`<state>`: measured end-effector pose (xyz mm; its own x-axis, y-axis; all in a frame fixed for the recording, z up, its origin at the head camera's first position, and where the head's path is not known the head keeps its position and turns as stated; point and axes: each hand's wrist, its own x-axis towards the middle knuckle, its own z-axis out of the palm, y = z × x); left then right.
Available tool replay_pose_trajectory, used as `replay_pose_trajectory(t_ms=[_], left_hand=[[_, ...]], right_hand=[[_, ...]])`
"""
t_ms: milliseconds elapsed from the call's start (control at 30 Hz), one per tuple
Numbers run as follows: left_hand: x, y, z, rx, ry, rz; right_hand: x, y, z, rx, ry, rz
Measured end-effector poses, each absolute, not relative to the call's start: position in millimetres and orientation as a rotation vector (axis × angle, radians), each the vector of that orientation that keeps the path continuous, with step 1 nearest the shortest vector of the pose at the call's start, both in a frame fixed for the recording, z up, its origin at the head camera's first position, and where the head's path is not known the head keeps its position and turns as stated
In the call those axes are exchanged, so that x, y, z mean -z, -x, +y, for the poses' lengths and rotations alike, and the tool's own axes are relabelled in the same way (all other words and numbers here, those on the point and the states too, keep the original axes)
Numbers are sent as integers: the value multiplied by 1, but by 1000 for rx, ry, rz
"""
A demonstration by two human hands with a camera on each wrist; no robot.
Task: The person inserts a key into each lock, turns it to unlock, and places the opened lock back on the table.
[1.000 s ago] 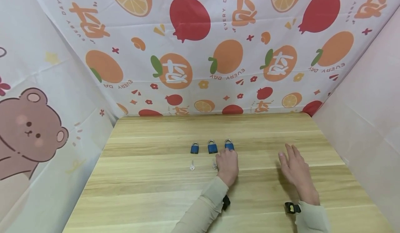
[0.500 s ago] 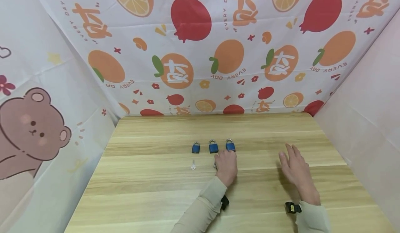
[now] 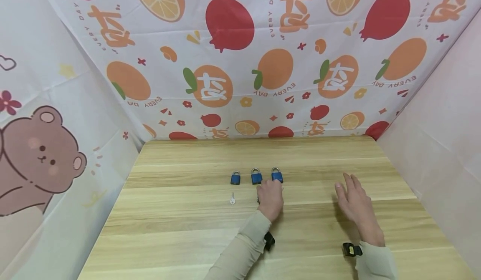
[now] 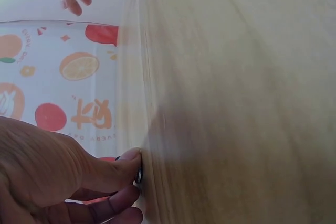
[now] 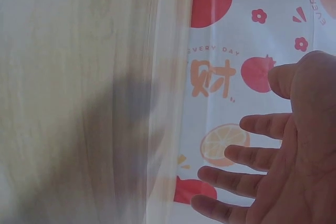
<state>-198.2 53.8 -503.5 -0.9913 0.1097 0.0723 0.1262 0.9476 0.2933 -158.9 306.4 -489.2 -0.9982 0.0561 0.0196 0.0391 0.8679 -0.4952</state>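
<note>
Three blue padlocks with silver shackles lie in a row: a left padlock [image 3: 235, 178], a middle padlock [image 3: 256, 177] and a right padlock [image 3: 277, 175]. My left hand [image 3: 270, 199] is just below the right padlock, fingers curled down to the table. In the left wrist view, its thumb and finger pinch a small metal key [image 4: 139, 175], mostly hidden by the fingers. A silver key [image 3: 232, 198] lies below the left padlock. Another small metal piece below the middle padlock is almost covered by my hand. My right hand [image 3: 355, 203] hovers at the right, fingers extended, holding nothing.
The wooden table [image 3: 169, 230] runs back to a fruit-print cloth [image 3: 240, 71]. Pale cloth walls stand at both sides, the left one with a bear print [image 3: 45, 155]. Both wrists carry black straps.
My left hand has shifted slightly left and toward me, uncovering more of the right padlock and covering more of the piece below the middle one. My right hand stays put.
</note>
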Motion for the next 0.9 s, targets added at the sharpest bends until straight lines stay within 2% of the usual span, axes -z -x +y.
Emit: replay_pose_trajectory(t_ms=[667, 900], left_hand=[[506, 192, 49, 445, 254, -2950], [506, 190, 46, 614, 238, -2896]], right_hand=[[486, 157, 301, -784, 75, -2973], [484, 159, 297, -796, 19, -2886]])
